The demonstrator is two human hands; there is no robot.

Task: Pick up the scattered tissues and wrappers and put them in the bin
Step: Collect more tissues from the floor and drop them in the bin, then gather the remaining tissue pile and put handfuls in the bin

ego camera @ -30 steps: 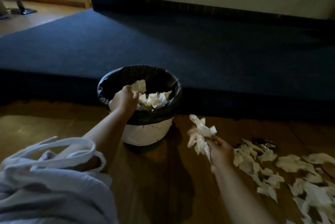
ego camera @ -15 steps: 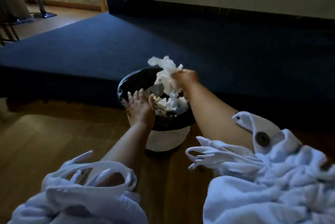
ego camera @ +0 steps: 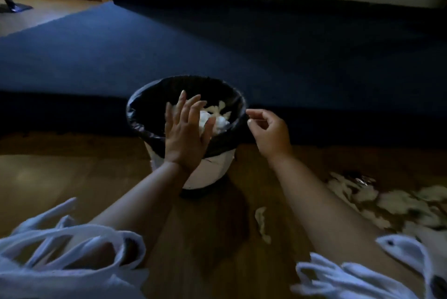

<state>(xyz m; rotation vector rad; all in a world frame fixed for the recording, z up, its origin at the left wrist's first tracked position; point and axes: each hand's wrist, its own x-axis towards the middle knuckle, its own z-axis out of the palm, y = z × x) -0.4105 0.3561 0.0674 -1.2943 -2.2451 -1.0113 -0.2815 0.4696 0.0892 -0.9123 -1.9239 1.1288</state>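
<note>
Tissues (ego camera: 219, 120) just dropped now sit inside the bin (ego camera: 210, 173), right hand (ego camera: 271, 132) empty and loosely curled beside its rim, left hand (ego camera: 185, 134) spread flat above it, more scraps (ego camera: 399, 200) waiting to its right.

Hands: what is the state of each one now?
Left hand: open, fingers spread over the bin, empty.
Right hand: open, fingers loosely curled, empty.

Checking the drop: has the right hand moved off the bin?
Yes. The right hand was over the bin; now it is beside the bin's right rim, empty.
</note>
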